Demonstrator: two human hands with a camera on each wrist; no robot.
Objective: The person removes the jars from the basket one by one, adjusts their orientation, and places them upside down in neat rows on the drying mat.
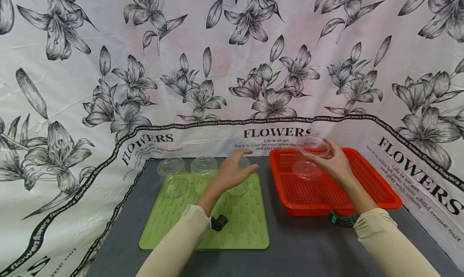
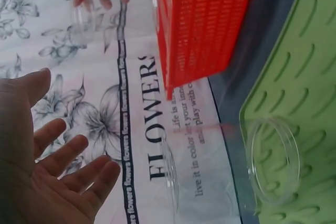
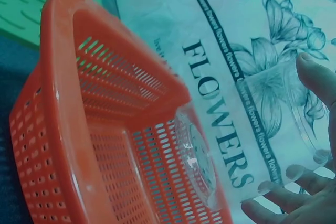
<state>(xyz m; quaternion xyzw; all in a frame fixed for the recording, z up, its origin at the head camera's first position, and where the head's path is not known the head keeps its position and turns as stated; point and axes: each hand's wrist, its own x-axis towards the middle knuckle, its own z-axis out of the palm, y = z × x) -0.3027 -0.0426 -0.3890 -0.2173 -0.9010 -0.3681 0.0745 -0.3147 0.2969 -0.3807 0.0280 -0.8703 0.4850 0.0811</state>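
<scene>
My right hand [image 1: 335, 160] is over the back of the red basket [image 1: 322, 206], its thumb and fingers gripping a clear round plastic container [image 3: 281, 103] by the rim. Another clear plastic container [image 3: 197, 156] shows inside the basket in the right wrist view, by the wall. Holding nothing, my left hand [image 1: 233, 172] hovers over the green mat [image 1: 239, 232] with its fingers spread and loosely bent. Just behind and below it stands a clear container [image 1: 239, 187], partly hidden by the hand. Two more, a left container [image 1: 175, 186] and a middle container [image 1: 203, 166], stand along the mat's back edge.
The grey table [image 1: 290, 244] carries the mat on the left and the slotted basket on the right. A flower-printed curtain [image 1: 203, 140] hangs close behind both and along the sides. Dark bands are on both wrists, including a wristband [image 1: 344, 219] on the right.
</scene>
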